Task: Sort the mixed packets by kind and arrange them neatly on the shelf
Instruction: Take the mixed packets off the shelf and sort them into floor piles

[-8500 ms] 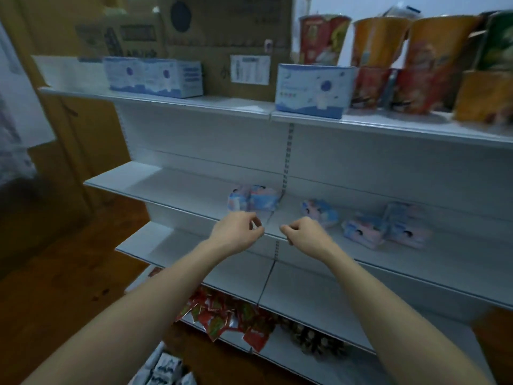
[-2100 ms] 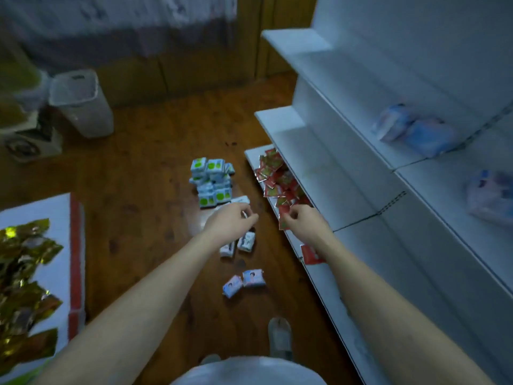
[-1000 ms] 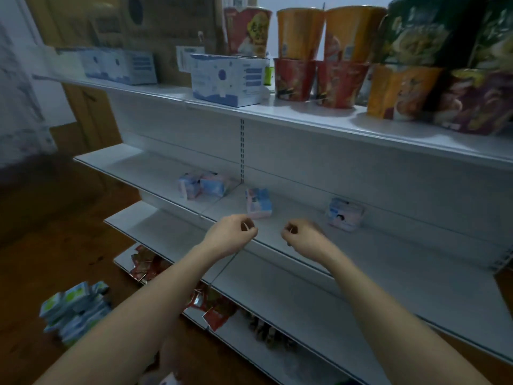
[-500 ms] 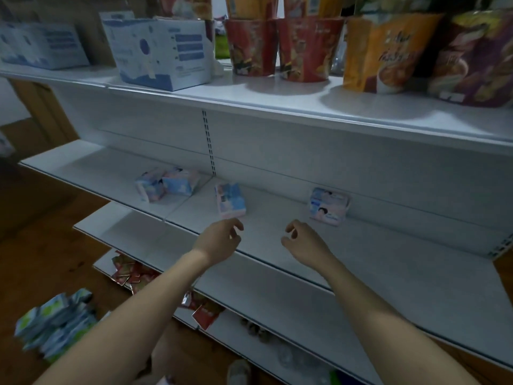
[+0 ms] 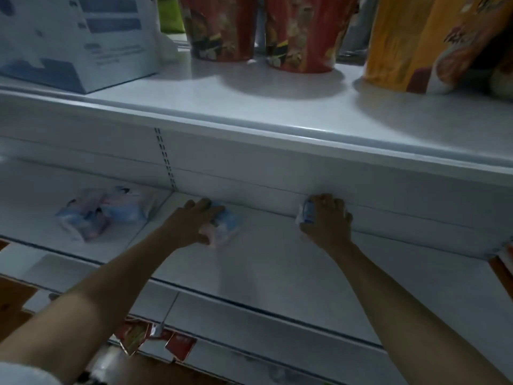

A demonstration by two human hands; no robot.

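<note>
Blue-white packets (image 5: 226, 226) under both hands

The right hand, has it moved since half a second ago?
Yes. The right hand went forward from the shelf's front edge to the back wall and now grips the packet there.
</note>
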